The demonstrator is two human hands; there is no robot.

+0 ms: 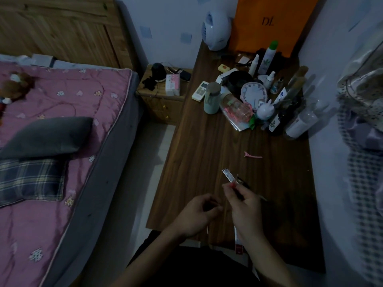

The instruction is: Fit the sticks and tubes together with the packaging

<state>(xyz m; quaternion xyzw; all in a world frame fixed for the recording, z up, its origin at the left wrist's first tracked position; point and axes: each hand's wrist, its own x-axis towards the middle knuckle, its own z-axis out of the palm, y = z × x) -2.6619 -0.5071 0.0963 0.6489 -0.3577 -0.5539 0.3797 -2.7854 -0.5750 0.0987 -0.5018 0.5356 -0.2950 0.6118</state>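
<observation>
The right hand (243,206) is pinching a small tube (229,176) pointing far-left over the desk (196,162), while the left hand (196,216) is curling empty just beside it.

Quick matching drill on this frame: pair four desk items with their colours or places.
Things:
1. hair clip
2. paper bag
3. remote control
4. small tube

Descriptions:
a. orange, standing at the desk's far end
b. pinched in the right hand
c. pink, lying alone mid-desk
d. white, at the desk's left edge beside a pale green bottle

Pairs: 1-c, 2-a, 3-d, 4-b
</observation>
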